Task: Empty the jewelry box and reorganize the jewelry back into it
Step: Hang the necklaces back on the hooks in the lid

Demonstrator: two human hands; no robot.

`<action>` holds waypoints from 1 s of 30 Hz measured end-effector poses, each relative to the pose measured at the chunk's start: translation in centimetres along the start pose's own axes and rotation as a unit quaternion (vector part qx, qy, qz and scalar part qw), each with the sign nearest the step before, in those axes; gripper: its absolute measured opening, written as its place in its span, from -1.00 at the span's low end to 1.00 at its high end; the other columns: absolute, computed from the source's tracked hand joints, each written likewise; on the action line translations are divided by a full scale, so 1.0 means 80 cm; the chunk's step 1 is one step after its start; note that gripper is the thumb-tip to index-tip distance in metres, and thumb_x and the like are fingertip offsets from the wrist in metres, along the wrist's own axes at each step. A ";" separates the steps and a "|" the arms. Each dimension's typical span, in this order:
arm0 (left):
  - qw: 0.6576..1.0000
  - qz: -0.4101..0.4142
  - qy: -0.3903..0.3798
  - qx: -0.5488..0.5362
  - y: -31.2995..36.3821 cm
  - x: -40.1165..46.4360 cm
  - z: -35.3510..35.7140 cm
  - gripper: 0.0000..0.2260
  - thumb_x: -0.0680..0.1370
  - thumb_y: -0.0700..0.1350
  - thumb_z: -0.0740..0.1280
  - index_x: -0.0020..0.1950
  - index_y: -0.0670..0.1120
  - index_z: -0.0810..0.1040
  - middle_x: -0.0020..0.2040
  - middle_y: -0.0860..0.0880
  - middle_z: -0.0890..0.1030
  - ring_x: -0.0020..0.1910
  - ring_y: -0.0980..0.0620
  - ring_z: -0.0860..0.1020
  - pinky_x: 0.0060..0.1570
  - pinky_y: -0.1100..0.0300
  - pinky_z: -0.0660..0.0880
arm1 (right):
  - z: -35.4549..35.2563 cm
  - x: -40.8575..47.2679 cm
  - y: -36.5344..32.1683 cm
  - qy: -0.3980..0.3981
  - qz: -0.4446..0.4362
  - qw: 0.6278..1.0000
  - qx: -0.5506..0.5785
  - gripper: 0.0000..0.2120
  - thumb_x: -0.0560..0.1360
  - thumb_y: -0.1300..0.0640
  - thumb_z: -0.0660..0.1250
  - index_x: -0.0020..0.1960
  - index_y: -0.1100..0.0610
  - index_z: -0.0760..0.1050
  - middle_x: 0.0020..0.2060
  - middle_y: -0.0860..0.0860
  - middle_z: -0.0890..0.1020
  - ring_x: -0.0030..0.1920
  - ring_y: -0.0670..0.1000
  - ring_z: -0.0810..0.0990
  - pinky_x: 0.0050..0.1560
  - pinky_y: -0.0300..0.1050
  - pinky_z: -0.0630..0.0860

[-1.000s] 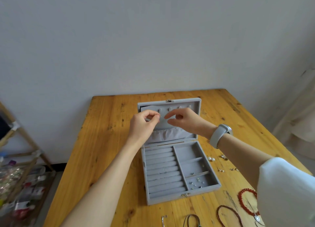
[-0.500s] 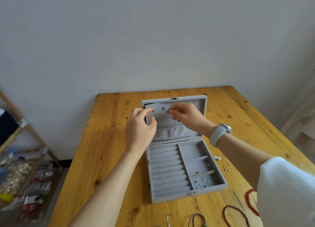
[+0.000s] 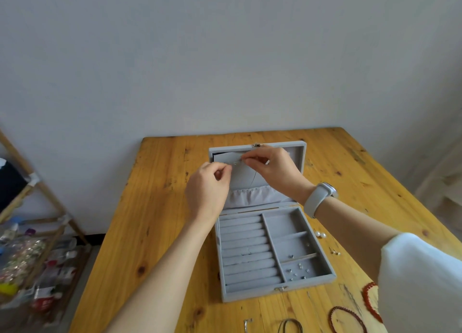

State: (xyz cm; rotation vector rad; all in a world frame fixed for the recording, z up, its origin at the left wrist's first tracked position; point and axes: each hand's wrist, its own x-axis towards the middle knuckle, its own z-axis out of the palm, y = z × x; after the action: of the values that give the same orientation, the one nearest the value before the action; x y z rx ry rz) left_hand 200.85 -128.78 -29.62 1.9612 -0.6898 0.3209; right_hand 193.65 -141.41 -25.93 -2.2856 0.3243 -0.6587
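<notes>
**Hands moved up the lid panel**

My left hand [image 3: 207,190] slid off the panel; its grip pinched shut, contents unclear. My right hand [image 3: 271,167] pinched something thin at the lid's top edge, so emptying continued. One jewelry box [image 3: 275,280] sat open mid-frame on the bench [image 3: 160,207]; two red bracelets [image 3: 370,302] lay lower right.

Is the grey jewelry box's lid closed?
No, the grey velvet jewelry box stands open, its lid raised upright while both hands work at its inner panel.
</notes>
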 end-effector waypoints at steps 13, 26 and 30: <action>0.988 -0.018 0.096 0.121 -0.002 0.010 0.006 -0.79 0.49 -0.04 0.35 -0.28 -0.12 0.54 -0.36 0.00 0.54 -0.43 0.05 0.37 -0.49 0.35 0.10 | 0.052 0.008 -0.005 0.143 0.065 0.973 -0.166 -0.82 0.53 0.04 0.21 -0.05 0.14 0.48 -0.11 0.00 0.62 -0.12 0.07 0.56 -0.23 -0.13 0.32; 0.989 -0.085 0.057 0.111 -0.013 -0.001 0.018 -0.78 0.51 0.05 0.33 -0.19 -0.08 0.58 -0.31 0.01 0.60 -0.36 0.01 0.50 -0.46 0.23 0.32 | 0.070 -0.011 0.011 0.109 0.092 0.976 -0.163 -0.81 0.55 0.05 0.20 0.01 0.15 0.50 -0.04 0.05 0.60 -0.08 0.16 0.55 -0.21 -0.11 0.32; 0.986 -0.090 0.061 0.125 -0.019 -0.010 0.017 -0.78 0.48 0.07 0.36 -0.14 -0.07 0.48 -0.27 0.02 0.55 -0.33 -0.01 0.47 -0.41 0.20 0.31 | 0.071 -0.023 0.024 0.104 0.074 0.983 -0.132 -0.85 0.53 0.15 0.23 0.02 0.18 0.51 -0.01 0.09 0.57 -0.09 0.16 0.55 -0.19 -0.06 0.41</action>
State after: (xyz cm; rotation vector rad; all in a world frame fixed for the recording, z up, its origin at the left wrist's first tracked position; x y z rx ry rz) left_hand 200.99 -129.15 -31.75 2.2028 -0.4054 0.4284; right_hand 195.13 -138.74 -31.40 -2.4139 0.7120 -0.8187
